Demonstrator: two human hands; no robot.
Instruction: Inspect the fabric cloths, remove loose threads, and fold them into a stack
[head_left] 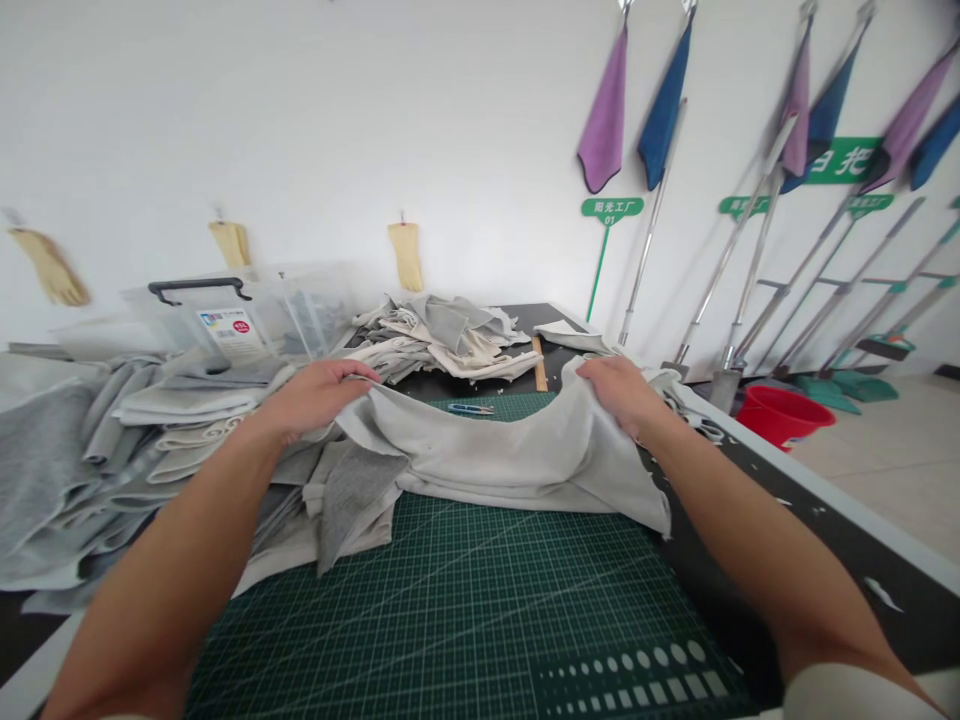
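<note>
My left hand (319, 395) and my right hand (615, 392) both grip the upper edge of a pale grey sweatshirt-fleece cloth (487, 455), holding it up in a sagging curve over a green cutting mat (450, 600). The cloth's lower part lies bunched on the mat. Small thread snips (471, 408) with a blue handle lie on the mat's far edge, between my hands. A heap of grey fabric pieces (150, 430) lies close to my left hand and overlaps the cloth.
A second heap of offcuts (442, 340) and a clear plastic lidded box (240, 315) stand behind on the dark table (795, 520). A wooden ruler (538, 362) lies at the back. Beyond the table's right edge are a red bucket (784, 415) and several mops leaning on the wall.
</note>
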